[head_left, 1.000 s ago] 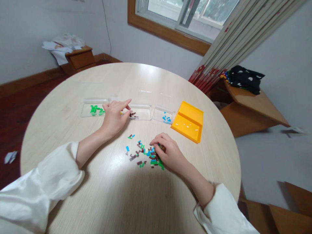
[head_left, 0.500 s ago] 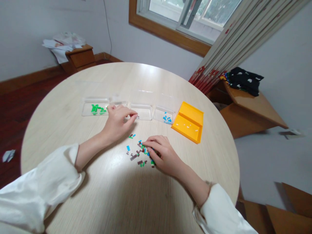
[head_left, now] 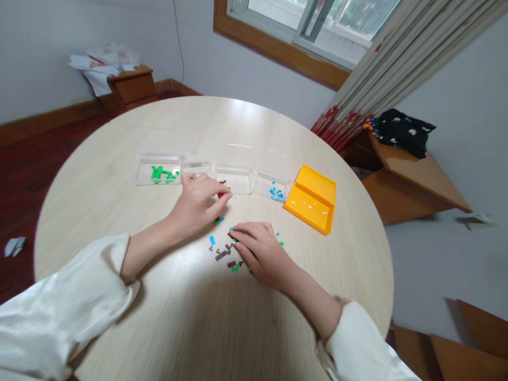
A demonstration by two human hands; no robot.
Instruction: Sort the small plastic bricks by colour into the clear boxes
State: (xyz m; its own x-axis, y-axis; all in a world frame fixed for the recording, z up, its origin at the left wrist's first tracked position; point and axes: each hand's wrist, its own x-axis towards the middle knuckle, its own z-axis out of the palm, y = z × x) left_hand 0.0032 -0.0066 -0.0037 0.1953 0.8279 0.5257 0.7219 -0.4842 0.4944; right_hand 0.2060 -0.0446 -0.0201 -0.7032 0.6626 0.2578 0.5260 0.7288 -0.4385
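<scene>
My left hand [head_left: 198, 203] is held over the near edge of a clear plastic tray [head_left: 243, 191], thumb and index fingertips pinched together. What the pinch holds, if anything, is too small to make out. A few dark brown toy bricks [head_left: 223, 182] show behind those fingers. My right hand [head_left: 264, 253] rests over a loose pile of small brown, green and blue bricks [head_left: 221, 255], fingers stretched out and slightly apart. Its index fingertip touches a brown brick at the pile's far side. Part of the pile is hidden beneath this hand.
Along the back stand a clear tray with green bricks [head_left: 160, 173], another clear tray [head_left: 197, 170] partly behind my left hand, and one with blue bricks [head_left: 277, 192]. An open yellow box [head_left: 316, 189] holding small white pieces sits at right on the round table [head_left: 190, 328].
The view has shifted slightly. My left hand has edged right, with brown bricks now showing behind its fingers. My right hand has shifted, uncovering a blue and a green brick on its right.
</scene>
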